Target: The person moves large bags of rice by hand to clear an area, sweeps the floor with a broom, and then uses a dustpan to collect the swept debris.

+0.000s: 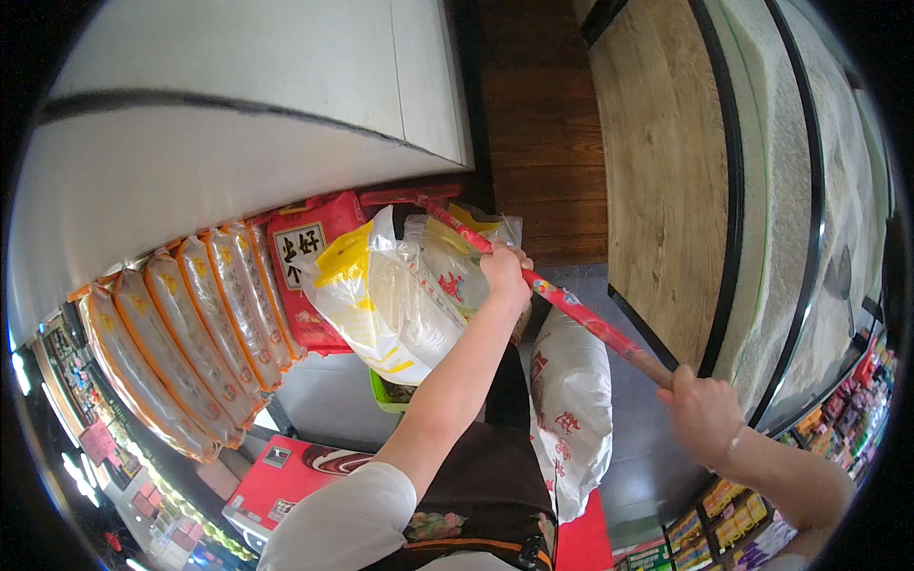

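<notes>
Diagonally held: a long, thin red pole with a multicoloured pattern (590, 322)

From the head camera, the only view, the person near me has both fists on that pole. The bare left hand (506, 271) clasps it partway along. The bare right hand (705, 419), with a thin bracelet (738, 437) at its wrist, is wrapped around the near end, where the red gives way to a brownish stretch.

So the long axis runs from the right hand up and leftward, through the left, and on beyond its knuckles. That makes the left hand the nearer one to the far end, which reaches a flat red bar (381, 194); whether the two are joined, I cannot tell.

Just left of the left hand bulges a white-and-clear plastic bag with yellow patches (343, 271). Ahead of that hand lie dark brown wooden boards (547, 143). Between the two hands, on the body side of the pole, is a plump white sack with red print (576, 409).
</notes>
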